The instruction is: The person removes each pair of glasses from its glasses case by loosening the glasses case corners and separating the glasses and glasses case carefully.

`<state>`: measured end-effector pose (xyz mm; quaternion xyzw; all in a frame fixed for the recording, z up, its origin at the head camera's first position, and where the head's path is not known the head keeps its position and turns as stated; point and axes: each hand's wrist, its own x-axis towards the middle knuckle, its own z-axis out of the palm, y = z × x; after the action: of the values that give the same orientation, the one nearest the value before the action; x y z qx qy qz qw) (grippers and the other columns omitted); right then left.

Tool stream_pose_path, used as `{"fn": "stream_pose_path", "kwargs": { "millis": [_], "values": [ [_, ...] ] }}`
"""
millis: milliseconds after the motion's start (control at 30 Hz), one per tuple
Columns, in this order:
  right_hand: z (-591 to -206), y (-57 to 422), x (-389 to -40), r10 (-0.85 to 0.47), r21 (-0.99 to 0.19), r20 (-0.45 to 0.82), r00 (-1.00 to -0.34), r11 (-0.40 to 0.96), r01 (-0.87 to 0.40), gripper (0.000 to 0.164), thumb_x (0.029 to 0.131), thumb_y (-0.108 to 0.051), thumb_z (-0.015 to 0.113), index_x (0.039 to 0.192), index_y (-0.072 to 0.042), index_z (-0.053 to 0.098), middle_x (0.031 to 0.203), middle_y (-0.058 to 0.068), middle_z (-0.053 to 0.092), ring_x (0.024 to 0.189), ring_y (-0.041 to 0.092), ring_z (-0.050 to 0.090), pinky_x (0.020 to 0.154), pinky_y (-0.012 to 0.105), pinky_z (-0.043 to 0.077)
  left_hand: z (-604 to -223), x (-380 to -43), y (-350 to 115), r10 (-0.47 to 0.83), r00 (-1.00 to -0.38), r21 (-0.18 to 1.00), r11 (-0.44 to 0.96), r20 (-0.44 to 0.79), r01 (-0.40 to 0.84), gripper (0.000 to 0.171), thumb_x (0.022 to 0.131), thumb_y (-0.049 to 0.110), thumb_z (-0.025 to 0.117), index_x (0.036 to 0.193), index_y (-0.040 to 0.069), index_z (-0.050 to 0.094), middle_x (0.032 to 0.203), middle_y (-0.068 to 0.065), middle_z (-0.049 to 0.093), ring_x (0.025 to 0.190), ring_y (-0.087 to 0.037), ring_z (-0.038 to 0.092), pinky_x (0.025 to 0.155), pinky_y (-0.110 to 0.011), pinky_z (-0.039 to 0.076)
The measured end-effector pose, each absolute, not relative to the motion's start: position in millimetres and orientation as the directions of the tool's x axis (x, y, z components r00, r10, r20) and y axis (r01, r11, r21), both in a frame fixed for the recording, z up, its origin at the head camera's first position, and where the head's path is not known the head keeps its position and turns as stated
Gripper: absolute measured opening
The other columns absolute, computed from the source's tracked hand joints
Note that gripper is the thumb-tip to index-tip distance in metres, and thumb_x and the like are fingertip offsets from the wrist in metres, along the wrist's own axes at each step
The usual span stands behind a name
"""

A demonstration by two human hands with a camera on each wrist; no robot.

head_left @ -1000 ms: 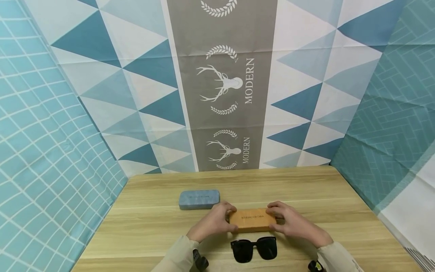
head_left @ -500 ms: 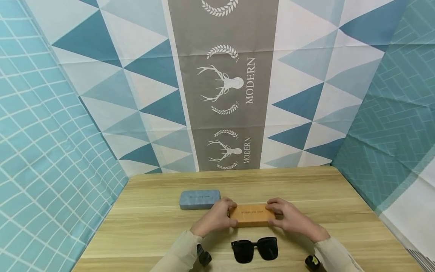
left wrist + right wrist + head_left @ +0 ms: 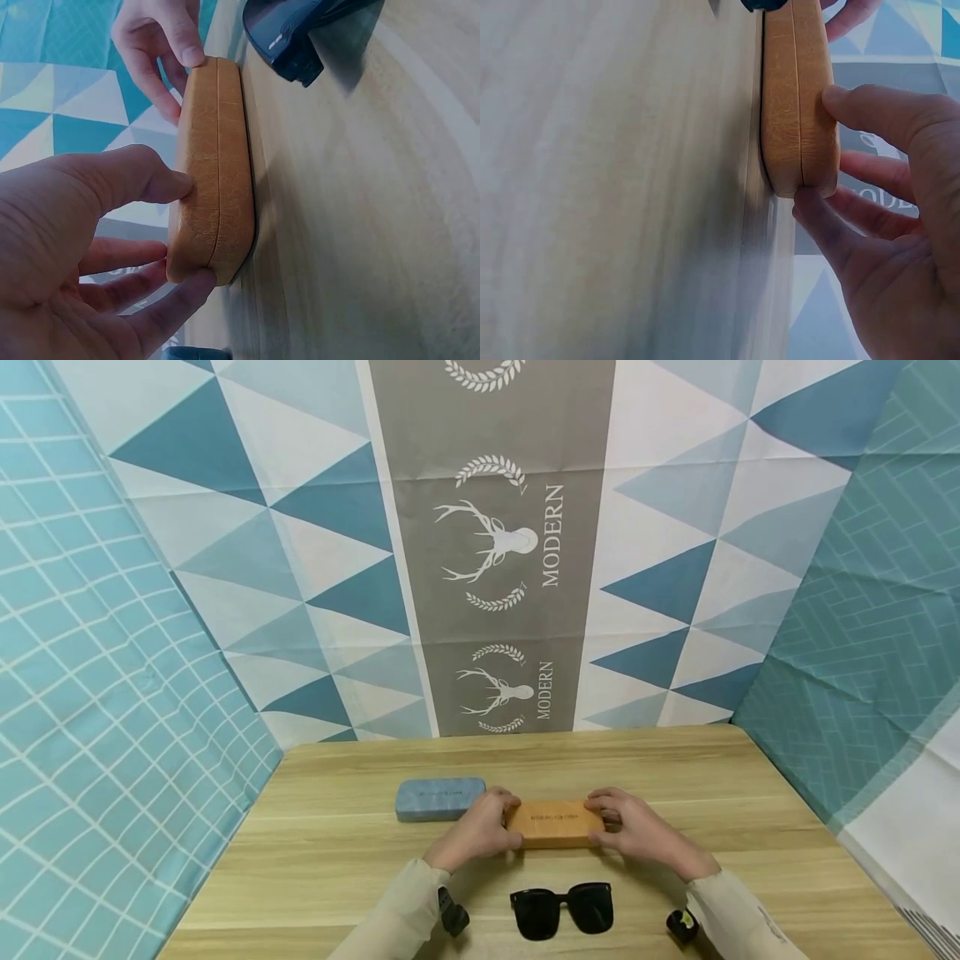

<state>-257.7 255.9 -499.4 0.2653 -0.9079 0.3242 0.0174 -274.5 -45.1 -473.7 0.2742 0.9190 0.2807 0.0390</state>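
On the desk point(image 3: 315, 877), left hand point(image 3: 483, 827) and right hand point(image 3: 637, 828) have their grip clamped on opposite ends of the orange case point(image 3: 553, 835); lettering point(image 3: 555, 817) blurred. Far wall point(image 3: 487, 560) reads "MODERN".

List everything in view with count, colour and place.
Table: one, light wood, foreground
Sunglasses: one pair, black, near side of table
Orange case: one, orange, beyond the sunglasses
Blue case: one, grey-blue, left of orange case
Walls: three, patterned blue, teal, white, grey, around table
Sleeves: two, beige, bottom of head view
Wrist cameras: two, black, beside the sleeves
Left hand: one, bare, gripping orange case's left end
Right hand: one, bare, gripping its right end
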Motion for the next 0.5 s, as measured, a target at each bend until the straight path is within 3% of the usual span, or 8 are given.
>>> {"fn": "stream_pose_path", "kwargs": {
  "millis": [167,500],
  "values": [
    [-500.3,254.5,-264.3,-0.439,-0.663,0.173,-0.882,0.611,-0.433,0.052,0.09,-0.016,0.08,0.132,0.008,0.06,0.134,0.028,0.059,0.115,0.041,0.066,0.091,0.042,0.059,-474.5,-278.9,-44.6,0.502,-0.861,0.566,0.69,0.076,0.452,0.058,0.077,0.013,0.079,0.131,-0.006,0.065,0.134,-0.02,0.06,0.114,-0.028,0.06,0.092,-0.036,0.055],
    [-499.9,252.1,-275.7,-0.402,-0.669,0.152,-0.903,0.631,-0.393,0.057,0.09,-0.018,0.081,0.135,0.009,0.058,0.132,0.027,0.061,0.114,0.04,0.066,0.091,0.043,0.059,-475.5,-286.6,-40.2,0.458,-0.887,0.579,0.706,0.066,0.408,0.058,0.081,0.01,0.078,0.134,-0.007,0.063,0.136,-0.022,0.059,0.114,-0.03,0.061,0.091,-0.04,0.055]
  ]
}}
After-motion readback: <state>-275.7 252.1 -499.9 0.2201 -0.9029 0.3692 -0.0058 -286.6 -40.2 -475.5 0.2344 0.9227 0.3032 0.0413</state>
